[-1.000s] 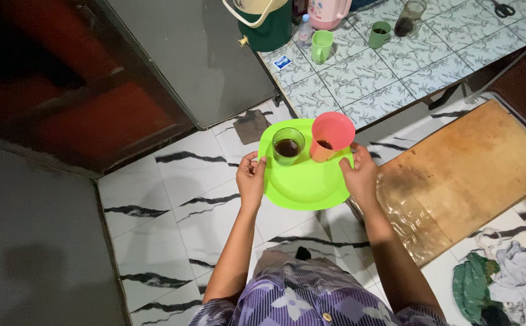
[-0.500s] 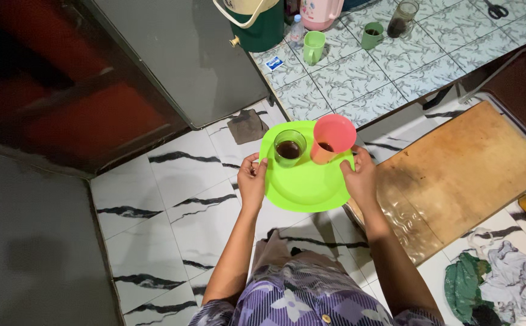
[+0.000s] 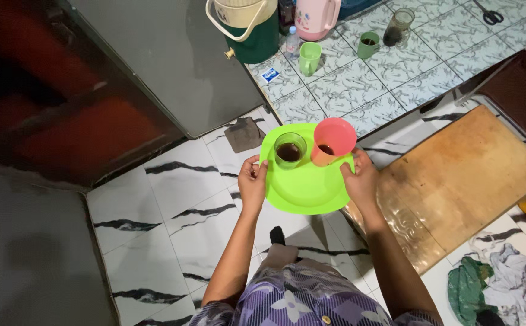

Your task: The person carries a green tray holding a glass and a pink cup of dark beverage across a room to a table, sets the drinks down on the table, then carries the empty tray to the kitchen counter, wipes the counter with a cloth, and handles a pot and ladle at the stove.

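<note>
Two drinks are carried on a lime-green plate [image 3: 302,190]

A clear glass of dark liquid [image 3: 289,150] and a pink cup [image 3: 332,141] stand at its far edge; the plate is gripped at chest height by the left hand [image 3: 253,184] and right hand [image 3: 359,180], fingers closed on opposite rims; level carrying is called for over the tiled floor [image 3: 172,199]

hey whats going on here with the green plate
A person stands on a tiled floor, gripping a bright green plate at each side, left hand on its left rim, right hand on its right. On the plate sit a clear glass of dark drink and a pink cup, side by side at the far edge. A tiled counter with green mugs lies just ahead.
</note>
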